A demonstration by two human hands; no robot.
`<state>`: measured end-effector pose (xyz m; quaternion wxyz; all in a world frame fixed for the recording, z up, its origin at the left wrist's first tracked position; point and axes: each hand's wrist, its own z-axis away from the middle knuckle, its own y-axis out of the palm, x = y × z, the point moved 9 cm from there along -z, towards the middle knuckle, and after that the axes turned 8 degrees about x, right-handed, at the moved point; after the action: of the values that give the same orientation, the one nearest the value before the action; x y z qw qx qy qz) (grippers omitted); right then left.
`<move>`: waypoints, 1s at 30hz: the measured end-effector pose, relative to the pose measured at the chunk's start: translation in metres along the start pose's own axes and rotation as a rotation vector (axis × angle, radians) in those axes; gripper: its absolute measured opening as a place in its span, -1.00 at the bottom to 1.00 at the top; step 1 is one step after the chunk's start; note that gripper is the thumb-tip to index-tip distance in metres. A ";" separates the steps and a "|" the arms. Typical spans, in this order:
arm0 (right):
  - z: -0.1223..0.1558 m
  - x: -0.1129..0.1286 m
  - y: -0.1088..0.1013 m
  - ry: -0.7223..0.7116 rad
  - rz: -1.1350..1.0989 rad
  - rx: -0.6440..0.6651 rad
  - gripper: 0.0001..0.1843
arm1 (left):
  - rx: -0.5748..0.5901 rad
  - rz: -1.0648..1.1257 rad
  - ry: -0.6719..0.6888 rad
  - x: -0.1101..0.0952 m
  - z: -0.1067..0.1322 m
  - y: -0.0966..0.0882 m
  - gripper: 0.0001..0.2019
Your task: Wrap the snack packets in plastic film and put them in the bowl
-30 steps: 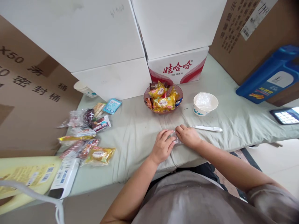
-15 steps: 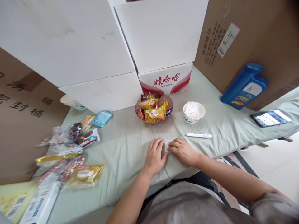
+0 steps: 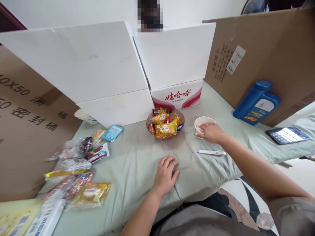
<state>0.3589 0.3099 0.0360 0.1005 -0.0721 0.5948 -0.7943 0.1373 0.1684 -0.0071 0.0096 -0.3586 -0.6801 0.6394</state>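
My left hand (image 3: 165, 175) rests on the cloth near the front edge, fingers loosely extended and apart, with nothing visible in it. My right hand (image 3: 210, 131) reaches over a white paper bowl (image 3: 203, 119), its fingers stretched down into the opening and the thumb apart at the near rim. Most of the bowl's inside is hidden by the hand, including any plastic in it. Just in front of the bowl lies a white utility knife (image 3: 211, 152). Farther back stands a glass bowl (image 3: 165, 137) of wrapped snacks (image 3: 166, 128).
Packaged snacks (image 3: 91, 193) and a blue packet (image 3: 113, 132) lie at the left, near a white cup (image 3: 85, 116). White boxes (image 3: 113, 108) wall off the back. A blue bottle (image 3: 257, 103) and a phone (image 3: 287, 134) are on the right. A person's head shows behind the boxes.
My right hand has moved up and right from beside my left hand to the paper bowl. Clear plastic between the hands is gone from the cloth. The view has tilted upward.
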 end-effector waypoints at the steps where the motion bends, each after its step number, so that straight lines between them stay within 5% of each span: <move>1: -0.001 0.001 0.003 -0.008 0.021 0.015 -0.30 | 0.002 -0.001 0.000 0.000 0.000 0.000 -0.75; 5: 0.005 -0.010 -0.013 0.011 0.148 -0.124 -0.54 | -0.002 -0.006 0.012 0.000 0.002 0.000 -0.75; 8: 0.004 -0.041 -0.036 0.117 0.204 -0.268 -0.67 | -0.017 0.003 0.024 0.000 0.001 -0.001 -0.77; 13: -0.032 -0.118 -0.049 0.341 -0.025 -0.240 -0.62 | -0.028 0.031 0.009 0.001 -0.002 -0.003 -0.81; 16: -0.056 -0.135 -0.056 0.375 -0.083 -0.276 -0.43 | -0.019 0.059 0.005 0.001 -0.003 -0.003 -0.82; 19: -0.068 -0.107 -0.059 0.230 -0.146 -0.370 -0.27 | -0.017 0.088 -0.001 0.001 -0.004 -0.004 -0.82; 22: -0.061 -0.031 -0.050 -0.202 -0.274 -0.390 -0.41 | -0.015 0.114 -0.011 0.002 -0.005 -0.004 -0.83; 24: -0.052 0.018 -0.034 -0.417 -0.341 -0.288 -0.47 | -0.014 0.132 -0.015 0.002 -0.006 -0.005 -0.83; 27: -0.044 0.057 -0.012 -0.436 -0.363 -0.174 -0.54 | -0.021 0.164 -0.027 0.000 -0.006 -0.007 -0.81; 30: -0.042 0.063 -0.006 -0.344 -0.341 -0.167 -0.66 | -0.033 0.183 -0.037 -0.001 -0.005 -0.009 -0.81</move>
<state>0.2876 0.3350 0.0296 0.0583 -0.3136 0.6117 -0.7239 0.1360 0.1733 0.0024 -0.0672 -0.4077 -0.6548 0.6329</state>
